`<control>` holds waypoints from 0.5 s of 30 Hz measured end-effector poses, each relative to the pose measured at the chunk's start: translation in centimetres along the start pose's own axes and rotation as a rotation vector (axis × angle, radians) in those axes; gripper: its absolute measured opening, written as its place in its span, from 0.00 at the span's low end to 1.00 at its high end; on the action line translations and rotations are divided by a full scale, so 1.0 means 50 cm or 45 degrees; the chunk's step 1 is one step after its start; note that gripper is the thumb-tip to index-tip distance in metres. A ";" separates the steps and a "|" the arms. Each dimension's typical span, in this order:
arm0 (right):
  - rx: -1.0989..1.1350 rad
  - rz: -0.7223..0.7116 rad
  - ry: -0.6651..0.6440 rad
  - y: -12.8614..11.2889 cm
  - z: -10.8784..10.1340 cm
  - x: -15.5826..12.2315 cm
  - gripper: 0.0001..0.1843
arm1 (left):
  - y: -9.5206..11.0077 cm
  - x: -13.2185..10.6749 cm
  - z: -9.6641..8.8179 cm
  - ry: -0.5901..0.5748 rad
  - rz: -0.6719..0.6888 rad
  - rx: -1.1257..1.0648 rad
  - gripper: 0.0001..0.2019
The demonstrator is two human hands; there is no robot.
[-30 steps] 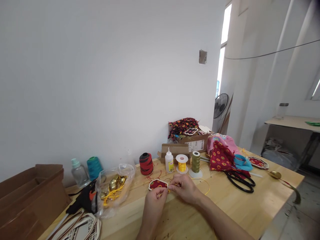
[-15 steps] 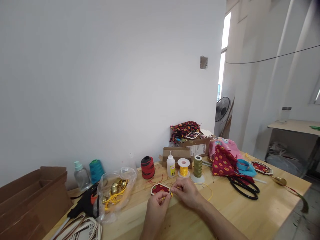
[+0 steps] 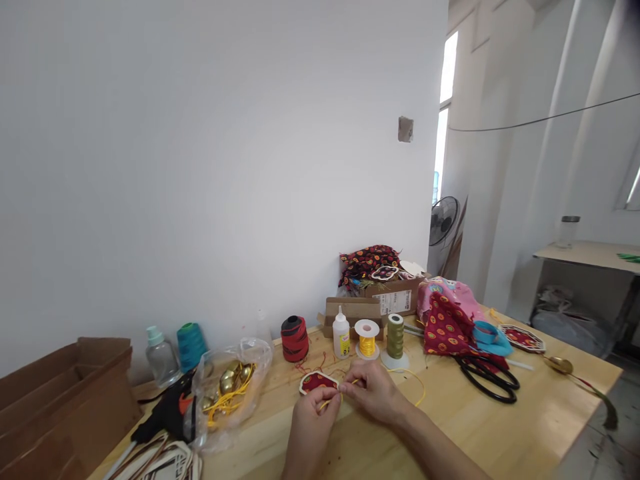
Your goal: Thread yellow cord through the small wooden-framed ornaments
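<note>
A small wooden-framed ornament [image 3: 318, 381] with dark red patterned fabric lies on the table in front of me. At its near right edge my left hand [image 3: 314, 419] is closed, thumb and finger pinching thin yellow cord [image 3: 324, 405]. My right hand [image 3: 371, 390] meets it fingertip to fingertip, also pinched on the cord. From the right hand a loop of that cord curves over the table. Whether the left fingers also touch the ornament's edge is hard to tell. Behind the hands stands a spool of yellow cord [image 3: 367, 341].
Past the hands stand a glue bottle [image 3: 341, 337], an olive thread spool [image 3: 395, 339] and a red-black spool [image 3: 295, 340]. Black-handled scissors [image 3: 493, 380] lie right. Left are a bag of brass bells [image 3: 231, 387], a glue gun [image 3: 167, 413] and a cardboard box [image 3: 65, 413].
My right hand has shifted slightly left and down, bringing its fingertips against the left ones. The camera view has moved slightly.
</note>
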State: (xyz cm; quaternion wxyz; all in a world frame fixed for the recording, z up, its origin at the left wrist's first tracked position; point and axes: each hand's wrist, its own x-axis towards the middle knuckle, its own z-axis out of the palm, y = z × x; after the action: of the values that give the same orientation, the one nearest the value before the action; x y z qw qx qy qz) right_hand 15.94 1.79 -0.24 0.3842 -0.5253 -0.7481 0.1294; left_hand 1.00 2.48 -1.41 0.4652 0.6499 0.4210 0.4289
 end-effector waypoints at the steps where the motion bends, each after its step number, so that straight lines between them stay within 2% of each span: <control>1: -0.001 -0.009 -0.006 0.000 0.000 0.000 0.09 | -0.002 0.000 0.000 0.003 -0.004 -0.003 0.12; 7: -0.005 -0.025 -0.010 -0.007 -0.004 0.000 0.09 | -0.011 0.010 -0.001 0.054 -0.040 -0.074 0.11; 15: 0.001 -0.058 -0.002 -0.012 -0.009 0.001 0.09 | -0.016 0.012 0.000 0.039 -0.010 -0.081 0.12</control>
State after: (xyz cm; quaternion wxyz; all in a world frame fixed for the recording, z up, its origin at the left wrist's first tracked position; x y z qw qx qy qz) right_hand 15.86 1.50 0.43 0.3867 -0.5078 -0.7602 0.1212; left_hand 1.03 3.23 -2.10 0.4809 0.6264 0.4168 0.4501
